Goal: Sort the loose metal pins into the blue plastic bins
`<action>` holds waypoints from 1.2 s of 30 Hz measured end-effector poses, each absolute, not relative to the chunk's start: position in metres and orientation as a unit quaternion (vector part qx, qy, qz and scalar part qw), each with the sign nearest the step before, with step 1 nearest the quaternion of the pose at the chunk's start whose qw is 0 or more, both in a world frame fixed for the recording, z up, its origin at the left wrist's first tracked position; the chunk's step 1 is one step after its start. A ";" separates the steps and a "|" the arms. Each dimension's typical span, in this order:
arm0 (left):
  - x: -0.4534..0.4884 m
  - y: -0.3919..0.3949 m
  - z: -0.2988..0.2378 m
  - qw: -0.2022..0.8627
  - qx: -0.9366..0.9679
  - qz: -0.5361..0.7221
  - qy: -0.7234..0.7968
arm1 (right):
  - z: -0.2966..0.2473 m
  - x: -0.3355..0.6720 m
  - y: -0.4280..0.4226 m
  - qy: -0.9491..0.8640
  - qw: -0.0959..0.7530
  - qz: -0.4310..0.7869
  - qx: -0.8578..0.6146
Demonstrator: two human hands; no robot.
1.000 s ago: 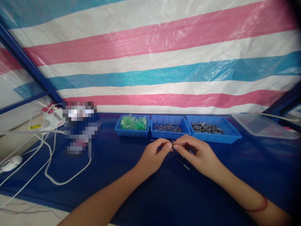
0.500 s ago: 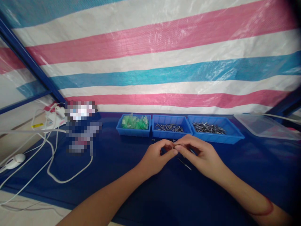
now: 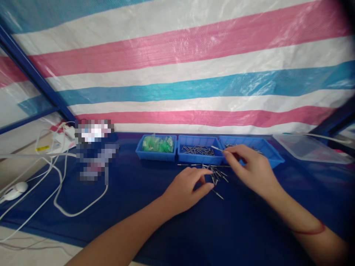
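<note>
My right hand (image 3: 249,168) is lifted over the gap between the middle tray (image 3: 200,159) and the right tray (image 3: 273,157), pinching a thin metal pin (image 3: 216,148) that points left. My left hand (image 3: 188,186) rests on the blue mat with its fingers curled loosely beside a small pile of loose pins (image 3: 215,173); whether it holds one I cannot make out. Both of those blue trays hold metal pins. A third blue tray (image 3: 156,155) to the left holds green plastic parts (image 3: 157,144).
White cables (image 3: 59,188) loop over the mat's left side, with a white mouse (image 3: 15,190) at the far left. A clear plastic lid (image 3: 310,149) lies at the back right. A striped tarp (image 3: 177,66) hangs behind the table.
My hands were pinched together in front of the trays. Now they have parted: the right hand rose to the right with a pin, and the left hand dropped to the mat.
</note>
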State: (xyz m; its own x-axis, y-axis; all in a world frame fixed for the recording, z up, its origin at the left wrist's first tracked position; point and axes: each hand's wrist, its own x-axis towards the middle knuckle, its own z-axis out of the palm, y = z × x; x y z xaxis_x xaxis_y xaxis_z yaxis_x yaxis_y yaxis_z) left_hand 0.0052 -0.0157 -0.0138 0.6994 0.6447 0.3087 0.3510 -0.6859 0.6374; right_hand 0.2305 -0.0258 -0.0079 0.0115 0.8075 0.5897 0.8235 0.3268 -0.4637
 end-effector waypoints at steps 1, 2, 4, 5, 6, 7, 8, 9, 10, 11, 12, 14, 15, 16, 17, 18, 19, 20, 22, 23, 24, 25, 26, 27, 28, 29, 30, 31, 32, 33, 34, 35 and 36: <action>0.006 -0.018 -0.014 0.248 0.904 0.243 0.249 | -0.009 0.242 -0.022 -0.677 0.405 -0.047 -0.613; 0.007 -0.020 -0.013 0.219 0.923 0.226 0.220 | -0.010 0.253 -0.019 -0.656 0.390 -0.081 -0.641; 0.010 -0.025 -0.014 0.165 0.949 0.203 0.177 | -0.013 0.271 -0.013 -0.634 0.346 -0.138 -0.678; 0.011 -0.027 -0.015 0.139 0.957 0.195 0.163 | -0.015 0.278 -0.010 -0.626 0.332 -0.157 -0.687; 0.013 -0.029 -0.016 0.114 0.964 0.187 0.153 | -0.017 0.282 -0.008 -0.620 0.322 -0.173 -0.694; 0.014 -0.030 -0.017 0.091 0.969 0.178 0.143 | -0.019 0.284 -0.006 -0.615 0.318 -0.186 -0.698; 0.015 -0.031 -0.019 0.072 0.974 0.167 0.135 | -0.021 0.285 -0.005 -0.609 0.316 -0.197 -0.700; 0.016 -0.032 -0.021 0.056 0.978 0.156 0.130 | -0.023 0.283 -0.004 -0.605 0.314 -0.210 -0.701; 0.017 -0.032 -0.022 0.045 0.980 0.146 0.127 | -0.024 0.281 -0.004 -0.606 0.310 -0.221 -0.698; 0.018 -0.031 -0.024 0.038 0.982 0.138 0.124 | -0.024 0.278 -0.004 -0.611 0.309 -0.230 -0.692; 0.019 -0.030 -0.026 0.032 0.983 0.132 0.122 | -0.025 0.275 -0.005 -0.617 0.309 -0.236 -0.684; 0.022 -0.027 -0.028 0.019 0.984 0.134 0.117 | -0.025 0.268 -0.006 -0.634 0.318 -0.239 -0.664; 0.024 -0.025 -0.029 0.012 0.984 0.139 0.113 | -0.025 0.265 -0.007 -0.644 0.325 -0.235 -0.652; 0.026 -0.023 -0.030 0.006 0.984 0.143 0.107 | -0.024 0.261 -0.008 -0.654 0.331 -0.228 -0.641; 0.027 -0.020 -0.030 0.000 0.984 0.147 0.099 | -0.024 0.258 -0.009 -0.665 0.336 -0.220 -0.630; 0.028 -0.018 -0.031 -0.003 0.985 0.149 0.090 | -0.024 0.254 -0.010 -0.676 0.339 -0.210 -0.620; 0.028 -0.016 -0.032 -0.002 0.985 0.149 0.082 | -0.023 0.251 -0.012 -0.687 0.339 -0.199 -0.611; 0.028 -0.014 -0.032 0.000 0.986 0.149 0.077 | -0.023 0.246 -0.013 -0.697 0.338 -0.187 -0.605; 0.028 -0.011 -0.033 0.008 0.985 0.152 0.080 | -0.020 0.238 -0.018 -0.710 0.337 -0.165 -0.596; 0.027 -0.010 -0.034 0.012 0.984 0.156 0.085 | -0.018 0.233 -0.020 -0.715 0.339 -0.156 -0.592; 0.027 -0.010 -0.034 0.013 0.982 0.163 0.092 | -0.017 0.229 -0.022 -0.719 0.342 -0.147 -0.587; 0.026 -0.009 -0.034 0.011 0.980 0.171 0.099 | -0.015 0.225 -0.025 -0.722 0.349 -0.139 -0.581; 0.026 -0.008 -0.034 0.006 0.977 0.182 0.107 | -0.014 0.221 -0.027 -0.726 0.357 -0.129 -0.573; 0.025 -0.007 -0.033 -0.002 0.973 0.197 0.118 | -0.014 0.218 -0.028 -0.732 0.364 -0.117 -0.564; 0.024 -0.007 -0.032 -0.012 0.968 0.213 0.132 | -0.014 0.215 -0.030 -0.737 0.370 -0.102 -0.556; 0.023 -0.006 -0.030 -0.021 0.962 0.228 0.148 | -0.015 0.213 -0.031 -0.742 0.374 -0.084 -0.550; 0.021 -0.005 -0.028 -0.027 0.956 0.243 0.162 | -0.016 0.210 -0.032 -0.746 0.374 -0.063 -0.547; 0.019 -0.005 -0.026 -0.027 0.950 0.257 0.172 | -0.018 0.208 -0.033 -0.750 0.373 -0.040 -0.545; 0.017 -0.004 -0.023 -0.020 0.945 0.273 0.179 | -0.020 0.206 -0.034 -0.754 0.369 -0.015 -0.543; 0.015 -0.004 -0.021 -0.007 0.939 0.291 0.184 | -0.021 0.203 -0.035 -0.759 0.364 0.012 -0.540; 0.014 -0.005 -0.019 0.012 0.931 0.311 0.188 | -0.023 0.201 -0.035 -0.765 0.359 0.039 -0.534; 0.012 -0.005 -0.018 0.037 0.923 0.332 0.192 | -0.024 0.199 -0.036 -0.771 0.352 0.064 -0.526; 0.011 -0.005 -0.016 0.067 0.913 0.351 0.196 | -0.024 0.197 -0.036 -0.776 0.345 0.089 -0.521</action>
